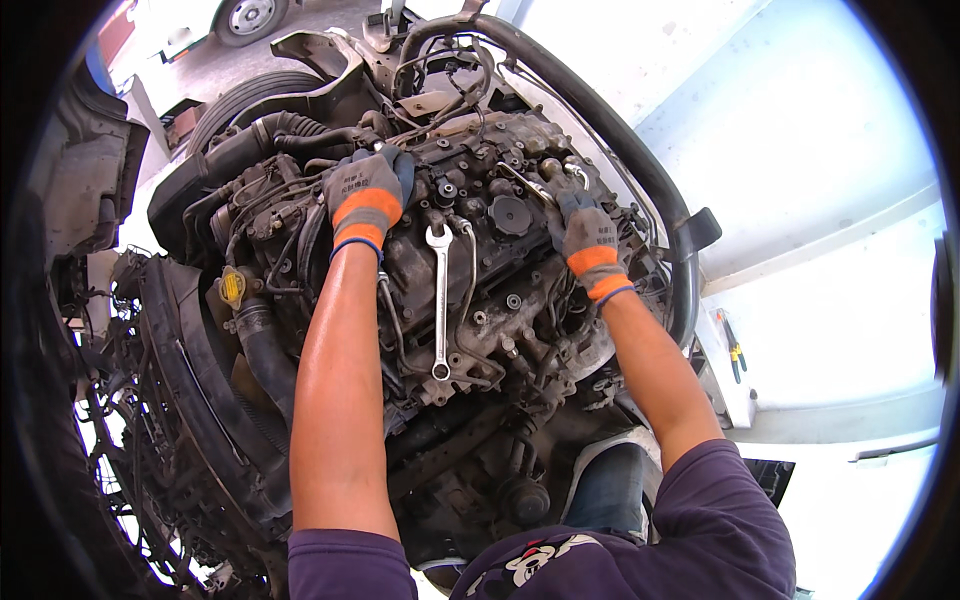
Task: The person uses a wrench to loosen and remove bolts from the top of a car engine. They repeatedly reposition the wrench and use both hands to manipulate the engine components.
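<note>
I'd go light and steady around the thin bent metal pipe (473,262) on this dark metal engine (490,240), imo. It's grimy, right under my grey-and-orange-gloved left grip (366,190) and right grip (590,235); can't tell if either's closed. Silver steel wrench (441,300) rests on top.

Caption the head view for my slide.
Left hand and right hand, gloved grey and orange, at a grimy dark metal engine, silver wrench between forearms.
</note>
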The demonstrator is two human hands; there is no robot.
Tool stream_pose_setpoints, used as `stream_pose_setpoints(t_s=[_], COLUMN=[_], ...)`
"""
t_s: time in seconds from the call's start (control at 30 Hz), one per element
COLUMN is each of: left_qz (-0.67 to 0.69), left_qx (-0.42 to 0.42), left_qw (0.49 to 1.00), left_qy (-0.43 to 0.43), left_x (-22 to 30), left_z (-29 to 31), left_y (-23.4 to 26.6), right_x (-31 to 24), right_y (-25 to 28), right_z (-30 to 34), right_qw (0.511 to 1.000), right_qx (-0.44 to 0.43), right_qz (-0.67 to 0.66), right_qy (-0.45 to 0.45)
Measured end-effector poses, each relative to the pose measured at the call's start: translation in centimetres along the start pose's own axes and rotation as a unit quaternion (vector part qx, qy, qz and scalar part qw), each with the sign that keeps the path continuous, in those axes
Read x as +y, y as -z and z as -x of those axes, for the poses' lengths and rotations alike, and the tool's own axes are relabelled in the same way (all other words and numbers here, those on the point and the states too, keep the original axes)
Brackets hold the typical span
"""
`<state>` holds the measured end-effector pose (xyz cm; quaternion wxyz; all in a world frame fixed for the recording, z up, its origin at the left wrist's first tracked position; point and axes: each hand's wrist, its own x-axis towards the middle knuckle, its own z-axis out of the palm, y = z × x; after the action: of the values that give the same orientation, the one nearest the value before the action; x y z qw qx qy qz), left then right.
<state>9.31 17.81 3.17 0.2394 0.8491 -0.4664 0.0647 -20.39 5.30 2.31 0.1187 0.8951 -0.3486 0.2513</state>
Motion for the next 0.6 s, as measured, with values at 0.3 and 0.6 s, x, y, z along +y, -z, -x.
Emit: stream_pose_setpoints(t_s=[0.3, 0.6], left_qz=[-0.012, -0.023], left_qx=[0.010, -0.050], left_qw=[1.000, 0.998], left_qy=[-0.007, 0.017], left_x=[0.1, 0.6], left_z=[0.1, -0.1], left_y=[0.0, 0.9], right_x=[2.1, 4.6], right_y=[2.3, -1.4], right_z=[-1.4, -2.0], right_qw=[0.989, 0.776], right_qx=[-0.126, -0.112], right_qz=[0.009, -0.570], right_qy=[0.078, -0.246])
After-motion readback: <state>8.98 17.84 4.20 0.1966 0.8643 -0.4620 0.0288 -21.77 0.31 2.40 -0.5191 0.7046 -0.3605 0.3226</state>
